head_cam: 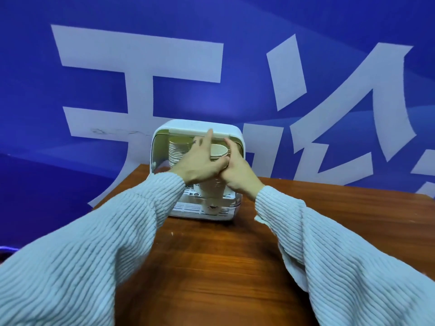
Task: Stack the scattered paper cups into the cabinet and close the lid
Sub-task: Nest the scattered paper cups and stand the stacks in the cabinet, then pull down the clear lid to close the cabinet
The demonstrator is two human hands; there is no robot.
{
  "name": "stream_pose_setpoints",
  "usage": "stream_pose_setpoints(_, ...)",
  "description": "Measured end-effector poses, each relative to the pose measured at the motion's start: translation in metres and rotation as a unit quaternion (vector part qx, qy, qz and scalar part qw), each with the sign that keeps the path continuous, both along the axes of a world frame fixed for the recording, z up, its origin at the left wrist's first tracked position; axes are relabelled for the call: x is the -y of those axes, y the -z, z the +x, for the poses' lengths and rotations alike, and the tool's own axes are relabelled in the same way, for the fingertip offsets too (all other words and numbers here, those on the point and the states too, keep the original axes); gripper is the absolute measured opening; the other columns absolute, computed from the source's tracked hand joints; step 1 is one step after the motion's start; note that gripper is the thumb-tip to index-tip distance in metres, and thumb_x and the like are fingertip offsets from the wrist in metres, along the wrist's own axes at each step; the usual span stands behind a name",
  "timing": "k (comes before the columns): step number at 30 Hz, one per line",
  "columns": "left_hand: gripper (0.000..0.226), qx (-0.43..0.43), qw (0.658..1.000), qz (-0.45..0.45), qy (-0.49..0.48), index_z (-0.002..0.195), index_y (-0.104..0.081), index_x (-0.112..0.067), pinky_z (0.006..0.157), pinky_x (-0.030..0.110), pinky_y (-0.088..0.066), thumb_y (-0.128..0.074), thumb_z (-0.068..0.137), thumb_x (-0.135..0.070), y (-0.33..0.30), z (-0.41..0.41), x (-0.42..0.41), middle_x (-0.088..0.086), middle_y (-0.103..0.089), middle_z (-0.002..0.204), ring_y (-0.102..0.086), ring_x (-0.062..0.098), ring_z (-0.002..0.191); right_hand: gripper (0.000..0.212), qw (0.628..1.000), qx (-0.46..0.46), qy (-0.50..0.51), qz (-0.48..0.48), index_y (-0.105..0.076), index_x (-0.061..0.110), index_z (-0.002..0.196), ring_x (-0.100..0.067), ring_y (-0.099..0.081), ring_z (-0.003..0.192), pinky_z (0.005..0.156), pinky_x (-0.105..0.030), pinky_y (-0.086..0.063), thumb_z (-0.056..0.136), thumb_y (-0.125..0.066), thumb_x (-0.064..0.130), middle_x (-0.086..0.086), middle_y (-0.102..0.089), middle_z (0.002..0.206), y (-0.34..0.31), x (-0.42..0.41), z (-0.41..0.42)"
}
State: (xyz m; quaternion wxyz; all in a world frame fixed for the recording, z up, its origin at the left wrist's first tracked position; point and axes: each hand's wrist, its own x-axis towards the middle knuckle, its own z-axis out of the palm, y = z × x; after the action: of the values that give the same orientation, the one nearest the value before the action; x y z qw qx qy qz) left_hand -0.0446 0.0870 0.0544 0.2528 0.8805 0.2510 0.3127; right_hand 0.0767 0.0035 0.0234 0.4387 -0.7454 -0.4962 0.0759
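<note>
A white cabinet (pixel 237 137) stands open at the far middle of the wooden table (pixel 211 267), its lid raised under the top. Inside on the left stands a tall stack of beige paper cups (pixel 176 151). A second, shorter stack of cups (pixel 219 151) sits at the front opening, tilted toward me. My left hand (pixel 200 163) holds this stack from the left, with the index finger pointing up at the lid edge. My right hand (pixel 237 170) grips the same stack from the right, fingers curled round its rims. The lower cups show below both hands.
A blue wall banner with large white characters (pixel 141 74) rises right behind the cabinet. The table's left edge runs diagonally near the cabinet (pixel 122 184). My light ribbed sleeves (pixel 94 255) cover the near table on both sides.
</note>
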Motion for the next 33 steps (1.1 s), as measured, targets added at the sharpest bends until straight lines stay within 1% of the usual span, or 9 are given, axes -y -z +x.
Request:
stream_pose_setpoints(3,0.081,0.066,0.993,-0.094,0.007,0.155,-0.037,-0.011,0.111,0.035,-0.04,-0.076,0.088,-0.034,0.005,-0.004,-0.005,0.014,-0.048,0.15,-0.049,0.028,0.137,0.075,0.995,-0.067,0.025,0.068,-0.028,0.029,0.141,-0.018,-0.068,0.101,0.091,-0.04,-0.056,0.084,-0.076,0.022,-0.001,-0.068,0.116,0.008,-0.009,-0.007)
stream_pose_setpoints(6,0.072,0.103,0.983,-0.149,-0.004,0.148,-0.046,-0.011,0.107,0.036,-0.046,-0.079,0.087,-0.03,0.019,-0.002,-0.017,0.01,-0.059,0.139,-0.058,0.025,0.127,0.059,0.992,-0.078,0.061,0.074,-0.034,0.029,0.125,-0.023,-0.065,0.109,0.093,-0.042,-0.051,0.082,-0.073,0.021,-0.004,-0.071,0.119,0.013,-0.028,-0.011)
stream_pose_setpoints(11,0.049,0.158,0.973,-0.171,-0.008,0.13,-0.063,-0.012,0.105,0.042,-0.05,-0.081,0.085,-0.023,0.028,-0.005,-0.032,0.003,-0.071,0.123,-0.066,0.018,0.114,0.051,0.986,-0.109,0.067,0.109,-0.044,0.022,0.129,-0.025,-0.066,0.112,0.102,-0.047,-0.051,0.086,-0.069,0.013,-0.002,-0.071,0.121,0.016,-0.05,-0.021)
stream_pose_setpoints(14,0.056,0.171,0.966,-0.194,-0.013,0.133,-0.058,-0.012,0.107,0.044,-0.049,-0.082,0.084,-0.022,0.029,-0.002,-0.04,0.002,-0.069,0.125,-0.065,0.017,0.115,0.054,0.981,-0.111,0.079,0.138,-0.046,0.02,0.132,-0.021,-0.064,0.111,0.102,-0.043,-0.051,0.085,-0.071,0.009,-0.001,-0.067,0.12,0.017,-0.057,-0.026)
stream_pose_setpoints(19,0.053,0.158,0.975,-0.153,-0.018,0.131,-0.062,-0.016,0.104,0.045,-0.051,-0.082,0.084,-0.029,0.03,0.001,-0.053,0.0,-0.072,0.122,-0.066,0.019,0.112,0.073,0.983,-0.128,0.055,0.121,-0.04,0.016,0.15,-0.021,-0.057,0.128,0.112,-0.046,-0.046,0.086,-0.076,0.017,-0.005,-0.059,0.142,0.022,-0.057,-0.025)
stream_pose_setpoints(23,0.05,0.137,0.983,-0.113,-0.037,0.126,-0.064,-0.024,0.102,0.04,-0.051,-0.083,0.082,-0.039,0.035,-0.006,-0.061,-0.009,-0.073,0.117,-0.066,0.013,0.109,0.072,0.992,-0.07,0.032,0.1,-0.04,0.025,0.151,-0.013,-0.062,0.116,0.1,-0.043,-0.054,0.089,-0.075,0.026,0.002,-0.056,0.144,0.029,-0.04,-0.022)
stream_pose_setpoints(29,0.09,0.114,0.987,-0.073,-0.09,0.148,-0.039,-0.02,0.114,0.051,-0.038,-0.083,0.076,-0.052,0.049,-0.013,-0.059,0.011,-0.052,0.146,-0.039,0.027,0.14,0.048,0.993,-0.002,0.038,0.112,-0.053,0.025,0.139,-0.008,-0.063,0.106,0.097,-0.042,-0.057,0.094,-0.068,0.027,0.006,-0.063,0.13,0.026,-0.016,-0.017)
stream_pose_setpoints(31,0.113,0.106,0.986,-0.088,-0.093,0.161,-0.019,-0.016,0.12,0.053,-0.03,-0.083,0.076,-0.056,0.051,-0.017,-0.058,0.017,-0.04,0.157,-0.03,0.028,0.149,0.034,0.993,0.059,0.03,0.094,-0.061,0.026,0.128,-0.007,-0.064,0.104,0.096,-0.041,-0.057,0.094,-0.065,0.028,0.01,-0.067,0.119,0.029,-0.008,-0.014)
stream_pose_setpoints(33,0.117,0.102,0.988,-0.08,-0.089,0.162,-0.013,-0.016,0.12,0.055,-0.029,-0.083,0.077,-0.056,0.053,-0.022,-0.057,0.019,-0.036,0.158,-0.03,0.03,0.149,0.021,0.989,0.132,0.006,0.062,-0.067,0.028,0.115,-0.006,-0.064,0.101,0.094,-0.041,-0.056,0.096,-0.061,0.031,0.012,-0.068,0.109,0.034,0.0,-0.012)
